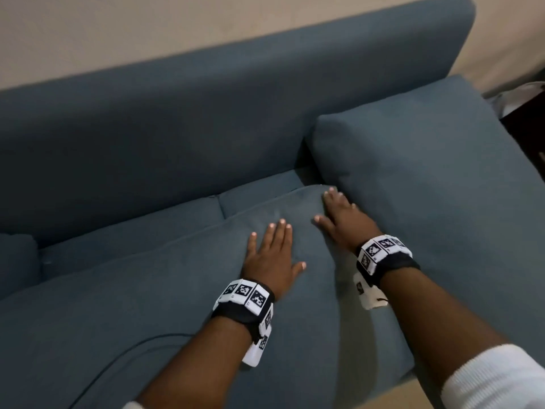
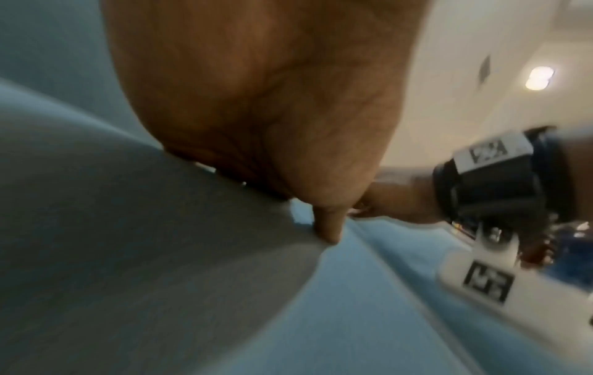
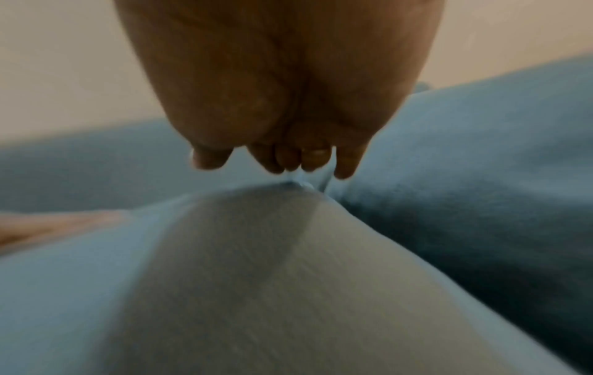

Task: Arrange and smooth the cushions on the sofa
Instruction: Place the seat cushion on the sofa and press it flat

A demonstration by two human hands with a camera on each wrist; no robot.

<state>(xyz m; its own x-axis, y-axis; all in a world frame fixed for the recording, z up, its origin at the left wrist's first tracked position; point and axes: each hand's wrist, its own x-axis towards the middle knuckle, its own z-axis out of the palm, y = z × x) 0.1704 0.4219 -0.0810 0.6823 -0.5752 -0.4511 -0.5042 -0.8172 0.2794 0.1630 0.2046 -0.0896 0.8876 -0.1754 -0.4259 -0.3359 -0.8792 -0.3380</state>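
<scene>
Both palms flat, fingers spread: left hand (image 1: 272, 255) and right hand (image 1: 343, 219) press the soft, probably light cushion (image 1: 177, 290) near sofa (image 1: 206, 113) back; grip corners.

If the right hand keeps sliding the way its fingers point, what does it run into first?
Probably the loose cushion at the sofa's right end. The right hand lies flat on the seat cushion, fingertips near its back corner, almost at that cushion's lower edge. Depth is unclear; it might slip into the gap before the backrest.

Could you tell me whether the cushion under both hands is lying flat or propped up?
Flat: the cushion lies on the seat.
</scene>
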